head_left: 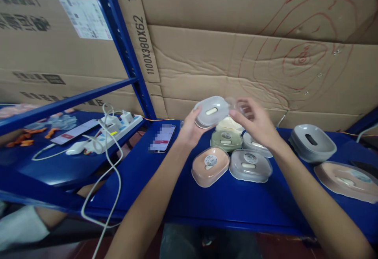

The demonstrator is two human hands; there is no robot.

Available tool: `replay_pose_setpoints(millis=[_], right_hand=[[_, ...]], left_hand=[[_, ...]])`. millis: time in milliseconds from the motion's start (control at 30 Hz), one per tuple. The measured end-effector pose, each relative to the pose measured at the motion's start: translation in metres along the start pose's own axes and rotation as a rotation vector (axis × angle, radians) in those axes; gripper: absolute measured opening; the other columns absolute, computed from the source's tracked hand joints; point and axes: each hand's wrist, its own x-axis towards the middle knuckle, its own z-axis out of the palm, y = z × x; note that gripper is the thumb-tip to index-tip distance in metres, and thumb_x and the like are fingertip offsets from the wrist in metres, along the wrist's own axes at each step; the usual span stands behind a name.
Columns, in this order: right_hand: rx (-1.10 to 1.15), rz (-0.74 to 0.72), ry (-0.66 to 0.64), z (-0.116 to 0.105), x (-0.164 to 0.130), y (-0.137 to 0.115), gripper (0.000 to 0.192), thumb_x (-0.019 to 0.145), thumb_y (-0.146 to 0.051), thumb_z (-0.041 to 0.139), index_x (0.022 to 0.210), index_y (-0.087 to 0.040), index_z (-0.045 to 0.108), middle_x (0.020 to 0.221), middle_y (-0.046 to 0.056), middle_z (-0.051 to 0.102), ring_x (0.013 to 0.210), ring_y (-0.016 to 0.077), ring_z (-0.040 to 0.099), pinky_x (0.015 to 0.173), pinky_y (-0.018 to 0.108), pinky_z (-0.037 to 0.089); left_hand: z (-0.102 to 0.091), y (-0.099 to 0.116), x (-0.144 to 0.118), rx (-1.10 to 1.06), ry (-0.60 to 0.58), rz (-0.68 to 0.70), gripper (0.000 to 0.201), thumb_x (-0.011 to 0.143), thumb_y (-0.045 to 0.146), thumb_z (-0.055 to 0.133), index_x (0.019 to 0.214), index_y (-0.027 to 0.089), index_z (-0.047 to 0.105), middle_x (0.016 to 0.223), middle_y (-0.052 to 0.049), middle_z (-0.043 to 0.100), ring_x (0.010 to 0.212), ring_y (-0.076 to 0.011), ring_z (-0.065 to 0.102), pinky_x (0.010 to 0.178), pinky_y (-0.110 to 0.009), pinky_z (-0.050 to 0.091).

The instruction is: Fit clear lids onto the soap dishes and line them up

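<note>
My left hand (190,131) grips a light grey oval soap dish (215,108) with a white pill-shaped piece in its middle, raised and tilted above the table. To its right, my right hand (251,115) is closed with curled fingers on a clear plastic cover (234,103), partly blurred. Below the hands lie several similar soap dishes under clear covers: a pink one (203,172), a grey one (251,171), a green one (226,141) and another grey one (254,145) partly behind my right forearm. A cream one (229,124) is mostly hidden at the back.
Right of my arm stand a grey dish (317,152) with a dark slot and a covered pink dish (348,182). A phone (162,139) lies left. Beyond the blue rack post (118,34) are a power strip (118,133), white cables and another person's sleeve (22,229).
</note>
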Motion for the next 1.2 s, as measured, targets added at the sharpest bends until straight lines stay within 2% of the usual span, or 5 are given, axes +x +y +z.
replay_pose_setpoints(millis=[100,300,567,867,1200], right_hand=[[-0.176,-0.085,0.229,-0.002,-0.015,0.023,0.079,0.082,-0.073,0.08,0.141,-0.024,0.063,0.139,0.015,0.069,0.123,0.037,0.065,0.108,0.061,0.049],[-0.193,-0.164,0.244,0.009,-0.049,0.055,0.072,0.084,-0.064,0.081,0.142,-0.026,0.061,0.14,0.014,0.067,0.127,0.0372,0.062,0.109,0.062,0.05],[-0.26,-0.199,0.308,0.02,-0.057,0.054,0.086,0.08,-0.067,0.084,0.15,-0.027,0.054,0.15,0.017,0.057,0.141,0.0394,0.053,0.117,0.066,0.044],[-0.276,-0.201,0.312,0.023,-0.059,0.052,0.09,0.08,-0.069,0.084,0.153,-0.031,0.048,0.152,0.017,0.051,0.144,0.042,0.048,0.119,0.07,0.04],[-0.314,-0.225,0.322,0.028,-0.063,0.053,0.093,0.079,-0.069,0.085,0.154,-0.03,0.046,0.156,0.018,0.045,0.149,0.0433,0.045,0.12,0.072,0.041]], left_hand=[[0.016,-0.023,-0.015,0.025,-0.174,-0.07,0.033,0.104,0.035,0.07,0.132,0.019,0.074,0.144,-0.016,0.074,0.14,-0.0375,0.066,0.117,-0.06,0.054],[0.03,-0.056,-0.034,0.046,-0.361,-0.199,0.028,0.106,0.041,0.07,0.126,0.024,0.078,0.146,-0.016,0.072,0.144,-0.0376,0.062,0.12,-0.062,0.052],[0.03,-0.058,-0.034,0.032,-0.317,-0.175,0.028,0.111,0.039,0.06,0.127,0.024,0.078,0.145,-0.014,0.074,0.146,-0.035,0.061,0.124,-0.059,0.048],[0.033,-0.059,-0.036,0.034,-0.28,-0.145,0.03,0.105,0.043,0.07,0.125,0.022,0.079,0.141,-0.014,0.075,0.143,-0.0355,0.064,0.12,-0.052,0.051],[0.036,-0.063,-0.039,-0.002,-0.22,-0.115,0.028,0.108,0.043,0.064,0.12,0.022,0.078,0.139,-0.012,0.075,0.142,-0.0329,0.063,0.119,-0.05,0.05]])
